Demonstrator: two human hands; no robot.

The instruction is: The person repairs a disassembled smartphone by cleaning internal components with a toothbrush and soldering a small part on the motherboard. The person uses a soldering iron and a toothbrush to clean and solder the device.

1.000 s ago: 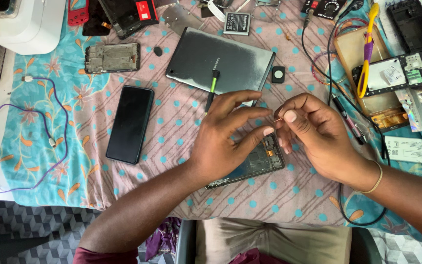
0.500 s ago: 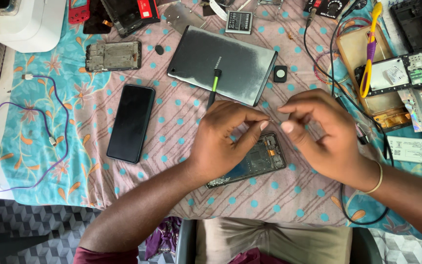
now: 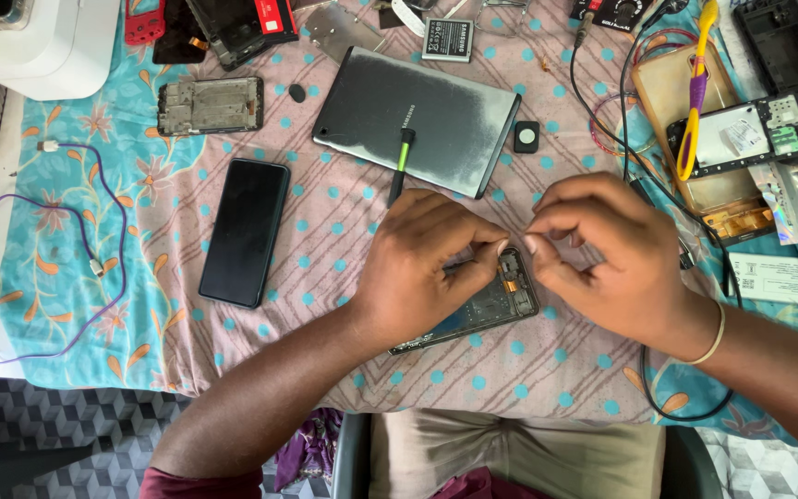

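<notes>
Dark opened phone [image 3: 491,305] lies under left hand [image 3: 422,268], right hand [image 3: 602,259].

Grey tablet [image 3: 417,115], black phone [image 3: 244,231]

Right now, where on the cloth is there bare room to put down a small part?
Free patches: between the black phone and the left hand, and along the near cloth edge below the opened phone. It is crowded along the far edge by the tablet and at the right around the circuit boards.

Phone repair bench — opened handsets [image 3: 210,104], tablet [image 3: 417,120], cables [image 3: 48,240].
</notes>
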